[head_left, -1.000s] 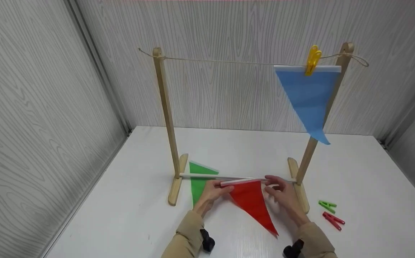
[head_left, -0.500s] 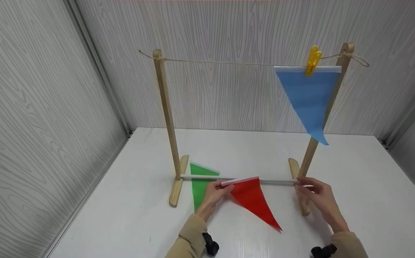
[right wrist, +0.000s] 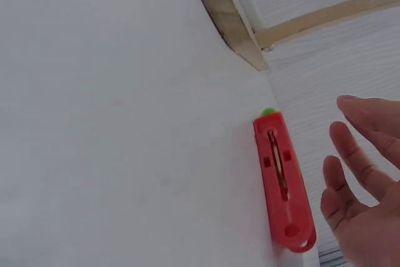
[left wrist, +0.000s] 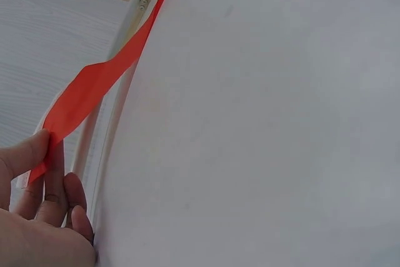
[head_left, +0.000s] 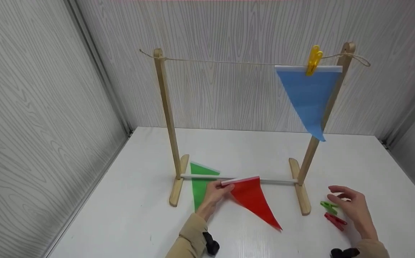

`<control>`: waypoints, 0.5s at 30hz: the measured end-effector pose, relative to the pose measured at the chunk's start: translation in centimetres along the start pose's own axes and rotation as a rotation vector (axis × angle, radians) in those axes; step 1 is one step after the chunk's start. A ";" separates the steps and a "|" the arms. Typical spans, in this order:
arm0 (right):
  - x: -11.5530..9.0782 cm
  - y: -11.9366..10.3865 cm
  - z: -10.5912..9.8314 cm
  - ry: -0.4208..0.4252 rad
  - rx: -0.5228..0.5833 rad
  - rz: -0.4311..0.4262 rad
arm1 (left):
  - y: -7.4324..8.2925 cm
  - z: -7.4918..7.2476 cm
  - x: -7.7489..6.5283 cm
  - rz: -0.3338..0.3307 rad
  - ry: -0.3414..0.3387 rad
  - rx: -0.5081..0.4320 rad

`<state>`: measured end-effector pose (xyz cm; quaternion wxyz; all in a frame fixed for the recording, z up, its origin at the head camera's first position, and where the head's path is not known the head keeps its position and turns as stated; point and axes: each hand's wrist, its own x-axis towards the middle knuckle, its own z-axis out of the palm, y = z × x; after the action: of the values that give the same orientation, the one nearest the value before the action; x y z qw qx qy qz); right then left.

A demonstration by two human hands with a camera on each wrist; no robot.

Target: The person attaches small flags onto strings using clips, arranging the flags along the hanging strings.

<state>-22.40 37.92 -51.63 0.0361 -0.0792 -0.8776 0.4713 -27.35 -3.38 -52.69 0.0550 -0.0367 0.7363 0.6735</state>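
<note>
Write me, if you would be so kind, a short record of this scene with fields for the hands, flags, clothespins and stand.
Left hand: pinches the red flag at one end of its white edge
Right hand: holds nothing; near the green clothespin and red clothespin
Blue flag: hangs at the cord, yellow clothespin on its top edge
Green flag: on the table, partly beneath the white crossbar
Stand: two wooden posts on wooden feet
</note>
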 end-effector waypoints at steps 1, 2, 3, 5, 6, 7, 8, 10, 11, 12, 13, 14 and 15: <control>0.0 0.2 -0.2 -0.024 -0.016 0.017 | 0.0 0.0 0.0 0.001 -0.003 0.000; -0.1 0.3 -0.3 -0.049 -0.026 0.034 | -0.1 0.0 0.0 0.002 -0.006 -0.001; -0.1 0.5 -0.4 -0.077 -0.037 0.049 | -0.1 -0.1 0.0 0.006 -0.005 -0.001; 0.0 0.7 -0.5 -0.107 -0.049 0.070 | -0.1 -0.1 0.0 0.013 -0.003 0.002; 0.1 0.8 -0.5 -0.118 -0.052 0.084 | -0.1 -0.1 0.0 0.019 0.001 0.004; 0.2 0.9 -0.6 -0.133 -0.054 0.090 | 0.0 -0.1 0.1 0.026 0.003 0.006; 0.3 1.0 -0.6 -0.145 -0.055 0.093 | 0.0 -0.1 0.1 0.030 0.005 0.008; 0.5 1.1 -0.8 -0.166 -0.058 0.107 | 0.0 -0.1 0.1 0.032 0.005 0.012; 0.6 1.2 -0.9 -0.179 -0.058 0.111 | 0.0 -0.1 0.1 0.031 0.004 0.013; 0.6 1.2 -1.0 -0.191 -0.057 0.118 | 0.0 -0.1 0.1 0.032 0.004 0.016; 0.7 1.3 -1.1 -0.204 -0.058 0.118 | 0.0 -0.1 0.1 0.032 0.004 0.017; 0.7 1.3 -1.2 -0.215 -0.057 0.123 | 0.0 0.0 0.1 0.031 0.004 0.018; 0.7 1.3 -1.4 -0.226 -0.059 0.128 | 0.0 0.0 0.1 0.029 0.004 0.017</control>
<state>-22.77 39.87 -51.98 -0.0956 -0.0822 -0.8828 0.4524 -27.49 -3.43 -52.75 0.0442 -0.0270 0.7426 0.6677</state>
